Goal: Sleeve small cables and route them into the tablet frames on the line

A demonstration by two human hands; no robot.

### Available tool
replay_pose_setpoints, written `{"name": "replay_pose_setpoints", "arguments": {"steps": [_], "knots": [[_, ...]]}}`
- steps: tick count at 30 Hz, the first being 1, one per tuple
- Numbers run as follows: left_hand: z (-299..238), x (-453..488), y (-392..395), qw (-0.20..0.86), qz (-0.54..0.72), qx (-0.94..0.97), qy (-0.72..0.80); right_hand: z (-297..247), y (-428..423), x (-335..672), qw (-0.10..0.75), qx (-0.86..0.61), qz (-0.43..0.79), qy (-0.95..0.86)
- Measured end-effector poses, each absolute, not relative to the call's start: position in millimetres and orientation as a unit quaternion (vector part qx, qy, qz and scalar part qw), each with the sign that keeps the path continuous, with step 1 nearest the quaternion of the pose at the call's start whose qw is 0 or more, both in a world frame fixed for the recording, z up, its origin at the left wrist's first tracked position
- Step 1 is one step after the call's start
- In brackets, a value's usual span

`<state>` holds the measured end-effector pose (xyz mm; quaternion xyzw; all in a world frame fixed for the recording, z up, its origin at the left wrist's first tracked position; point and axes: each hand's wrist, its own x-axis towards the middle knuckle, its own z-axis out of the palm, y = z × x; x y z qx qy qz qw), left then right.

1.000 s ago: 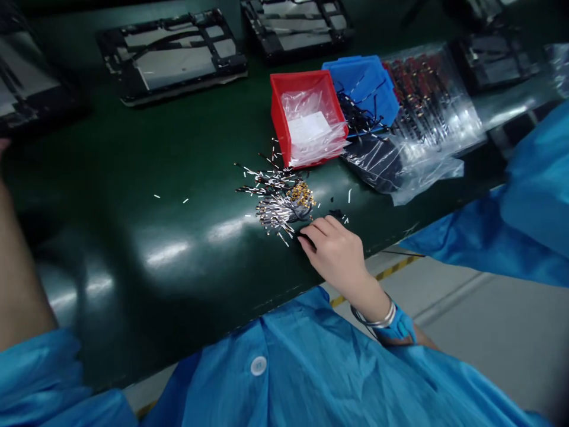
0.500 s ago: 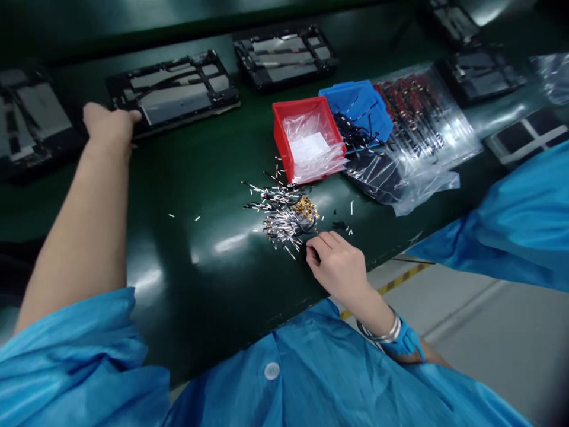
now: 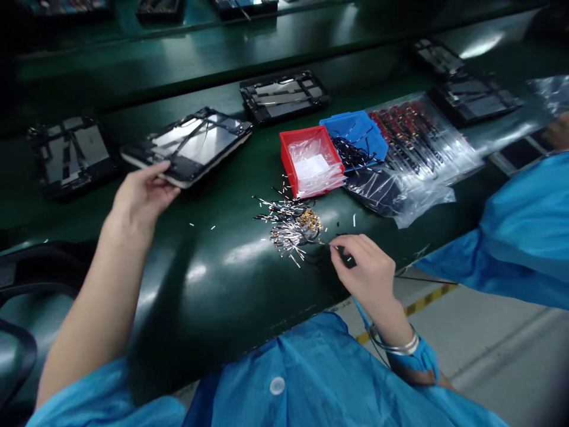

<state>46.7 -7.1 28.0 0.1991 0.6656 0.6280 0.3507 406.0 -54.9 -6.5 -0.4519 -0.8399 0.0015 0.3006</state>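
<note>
My left hand grips the near corner of an opened tablet, thumb on top and fingers beneath. The tablet is tilted, its inner side with silver battery panels facing up. My right hand is closed in a pinch beside a heap of small flex cables with white strips and gold-coloured ends. Whatever lies between its fingertips is too small to make out. Behind the heap stands a red bin with clear plastic bags in it, touching a blue bin of black cables.
More opened tablets lie at the left, behind and at the far right. A clear plastic sheet carries rows of red and black cables. A co-worker's blue sleeve reaches in from the right. White scraps dot the green bench.
My left hand has pulled the tablet towards me and raised it at a tilt. My right hand, still pinched, has shifted a little right from the cable heap. The camera view has moved too.
</note>
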Motion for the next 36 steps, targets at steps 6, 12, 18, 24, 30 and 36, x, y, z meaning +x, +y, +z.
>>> {"name": "replay_pose_setpoints", "arguments": {"steps": [6, 12, 18, 24, 30, 36], "knots": [[20.1, 128.1, -147.3, 0.426, 0.635, 0.038, 0.643, -1.1, -51.1, 390.2, 0.412, -0.362, 0.006, -0.836], [5.0, 192.6, -243.3, 0.712, 0.516, -0.005, 0.476, 0.5, -56.5, 359.3, 0.448, -0.199, 0.028, -0.871], [19.3, 187.3, -225.9, 0.728, 0.516, 0.154, 0.424, 9.8, -64.1, 345.4, 0.447, -0.102, 0.125, -0.88], [25.7, 174.8, -174.2, 0.74, 0.477, 0.232, 0.414, 21.7, -65.2, 337.7, 0.43, -0.102, 0.058, -0.895], [27.1, 172.6, -151.9, 0.63, 0.471, 0.354, 0.506, 33.2, -71.4, 324.3, 0.421, -0.158, 0.08, -0.89], [21.4, 164.1, -144.2, 0.438, 0.392, 0.573, 0.571, 37.7, -65.0, 313.4, 0.43, -0.188, 0.147, -0.871]]}}
